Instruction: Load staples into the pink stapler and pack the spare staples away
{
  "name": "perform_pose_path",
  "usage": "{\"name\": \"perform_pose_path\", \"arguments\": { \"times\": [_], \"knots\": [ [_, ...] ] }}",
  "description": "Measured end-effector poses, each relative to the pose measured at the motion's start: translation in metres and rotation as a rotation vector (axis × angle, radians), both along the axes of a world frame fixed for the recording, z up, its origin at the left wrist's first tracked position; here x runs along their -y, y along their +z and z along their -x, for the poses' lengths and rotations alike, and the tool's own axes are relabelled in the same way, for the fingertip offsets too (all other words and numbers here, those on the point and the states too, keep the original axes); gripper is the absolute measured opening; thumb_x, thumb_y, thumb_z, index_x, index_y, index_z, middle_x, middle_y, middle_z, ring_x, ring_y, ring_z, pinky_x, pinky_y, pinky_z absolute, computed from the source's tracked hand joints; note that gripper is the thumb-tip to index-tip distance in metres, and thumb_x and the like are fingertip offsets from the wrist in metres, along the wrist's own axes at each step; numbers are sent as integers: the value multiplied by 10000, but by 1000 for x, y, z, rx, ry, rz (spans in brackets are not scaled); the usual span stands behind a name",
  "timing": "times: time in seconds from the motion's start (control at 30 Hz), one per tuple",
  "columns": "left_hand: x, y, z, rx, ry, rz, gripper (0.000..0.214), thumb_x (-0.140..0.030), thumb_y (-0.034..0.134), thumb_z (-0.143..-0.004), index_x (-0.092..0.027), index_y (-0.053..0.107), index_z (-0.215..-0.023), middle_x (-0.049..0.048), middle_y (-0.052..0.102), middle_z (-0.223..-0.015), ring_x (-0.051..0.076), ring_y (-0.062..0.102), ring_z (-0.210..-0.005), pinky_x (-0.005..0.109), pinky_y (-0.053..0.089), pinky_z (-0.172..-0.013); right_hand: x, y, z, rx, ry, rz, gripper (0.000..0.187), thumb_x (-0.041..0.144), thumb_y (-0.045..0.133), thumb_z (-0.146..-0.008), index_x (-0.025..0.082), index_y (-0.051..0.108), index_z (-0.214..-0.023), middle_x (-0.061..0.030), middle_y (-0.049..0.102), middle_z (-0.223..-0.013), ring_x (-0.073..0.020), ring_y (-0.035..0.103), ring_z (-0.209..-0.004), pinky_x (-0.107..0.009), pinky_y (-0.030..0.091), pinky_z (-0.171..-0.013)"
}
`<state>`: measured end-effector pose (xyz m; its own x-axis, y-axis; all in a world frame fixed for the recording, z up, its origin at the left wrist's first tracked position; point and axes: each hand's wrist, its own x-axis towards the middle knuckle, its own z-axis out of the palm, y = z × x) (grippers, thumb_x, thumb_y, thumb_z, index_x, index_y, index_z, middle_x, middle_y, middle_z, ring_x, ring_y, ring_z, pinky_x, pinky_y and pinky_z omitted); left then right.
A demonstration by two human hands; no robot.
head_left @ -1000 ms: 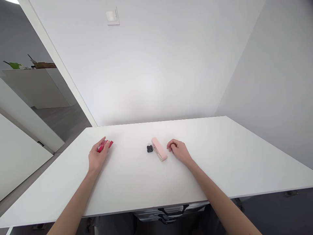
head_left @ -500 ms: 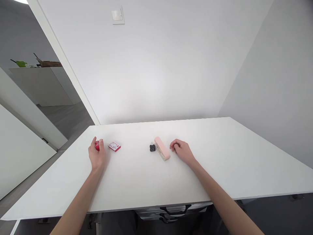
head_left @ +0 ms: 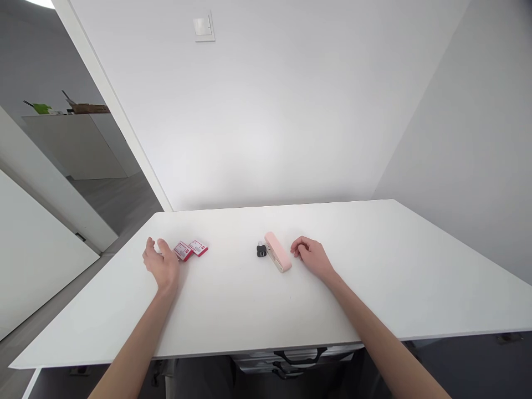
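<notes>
On the left of the white table (head_left: 233, 310), my left hand (head_left: 163, 267) rests with its palm turned up and its fingers apart, nothing visible in it. Just right of it lies a small red and white box (head_left: 182, 251), close against the hand. A second box of the same look (head_left: 198, 247) lies beside the first, the two touching or nearly so. My right hand (head_left: 312, 257) rests on the table with fingers curled in and nothing seen in them. Left of it lies a pink stapler (head_left: 278, 252), and beside that a small black item with a metal part (head_left: 261, 250).
A white wall with a light switch (head_left: 203, 27) rises behind the table. At the far left a doorway leads to a room with a low cabinet (head_left: 66, 144). Below the table's front edge are drawers with black handles (head_left: 301, 359).
My left hand has let go of the red box, which now lies by the other one. The hand has opened and shifted slightly left. My right hand stays by the stapler.
</notes>
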<state>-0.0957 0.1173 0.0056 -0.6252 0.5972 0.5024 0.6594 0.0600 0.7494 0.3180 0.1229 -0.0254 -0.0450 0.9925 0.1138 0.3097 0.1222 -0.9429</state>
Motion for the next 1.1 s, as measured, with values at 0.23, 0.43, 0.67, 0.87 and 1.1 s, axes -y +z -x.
{"name": "perform_pose_path", "arguments": {
  "times": [0.23,0.43,0.67,0.87,1.1],
  "knots": [
    [9,1,-23,-436,-126,38,353,-324,504,-937,-237,702,-1216,101,699,-1327,355,323,-1523,619,85,-1271,0,0,0,6,-1,-2,251,232,433,-766,241,682,-795,-10,705,-779,-184,609,-710,-298,439,-658],
    [8,-8,-16,-478,-116,161,430,-299,447,-949,-180,653,-1308,141,722,-1218,381,383,-1483,645,105,-1247,0,0,0,7,2,-7,248,231,436,-770,238,682,-799,-16,707,-788,-187,613,-720,-303,444,-668],
    [9,2,-30,-574,-374,33,303,-327,463,-976,-238,669,-1179,100,682,-1302,304,516,-1362,498,356,-1175,-2,-2,-1,15,0,-14,247,235,440,-768,239,684,-805,-15,709,-785,-193,618,-728,-302,434,-656],
    [21,6,-69,-681,-760,96,264,-320,466,-1014,-260,665,-1176,87,671,-1327,261,596,-1261,461,442,-1102,-2,-2,0,24,-3,-9,257,224,433,-771,245,687,-804,-7,708,-782,-192,628,-745,-303,434,-668],
    [21,-1,-149,-722,-985,100,307,-280,479,-1025,-274,606,-1305,65,646,-1415,227,587,-1316,445,436,-1130,-2,-2,0,23,-9,-8,256,220,432,-766,244,684,-799,-5,709,-776,-190,630,-742,-302,434,-675]
  ]
}}
